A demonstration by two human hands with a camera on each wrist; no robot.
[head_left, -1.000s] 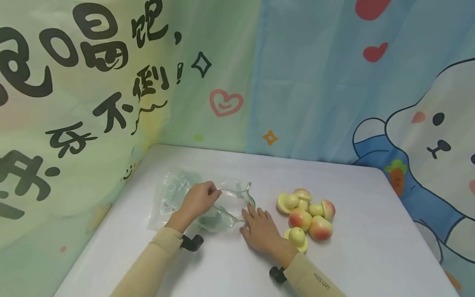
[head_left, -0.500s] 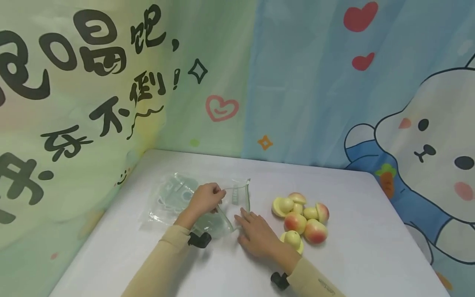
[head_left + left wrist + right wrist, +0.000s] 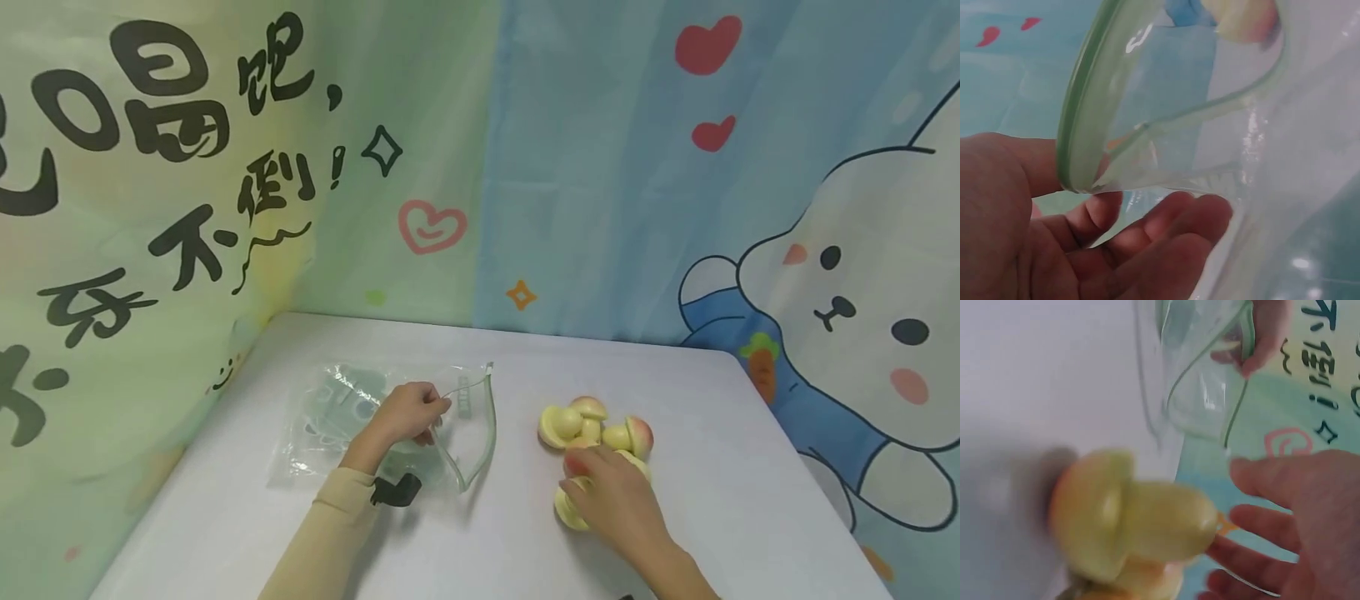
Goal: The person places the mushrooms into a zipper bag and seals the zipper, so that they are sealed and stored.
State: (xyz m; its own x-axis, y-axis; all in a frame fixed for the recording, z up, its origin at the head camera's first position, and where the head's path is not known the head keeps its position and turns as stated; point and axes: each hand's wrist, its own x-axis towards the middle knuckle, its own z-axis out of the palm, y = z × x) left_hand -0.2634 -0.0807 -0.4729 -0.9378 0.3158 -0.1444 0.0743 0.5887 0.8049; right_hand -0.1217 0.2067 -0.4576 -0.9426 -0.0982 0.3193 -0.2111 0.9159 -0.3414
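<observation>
A clear plastic zip bag (image 3: 318,433) with a green-edged mouth lies on the left of the table. My left hand (image 3: 408,414) pinches one side of that mouth and lifts it, so the bag gapes toward the right. In the left wrist view the thumb sits against the green zip edge (image 3: 1079,125). Over a cluster of toy mushrooms (image 3: 561,427), yellow with red-tinged caps, my right hand (image 3: 618,500) reaches down. The right wrist view has its fingers spread around the stem end of one toy mushroom (image 3: 1166,522); contact is unclear. The hand partly hides the near mushrooms in the head view.
The white table (image 3: 720,500) carries the bag on the left and the mushrooms right of its middle. A printed cloth (image 3: 585,167) hangs behind the table's back edge. A dark wrist camera (image 3: 397,490) is strapped at the left wrist.
The right hand has left the bag's mouth and moved right to the mushrooms. The left hand keeps its pinch, and the mouth now gapes wider. The head view has shifted slightly.
</observation>
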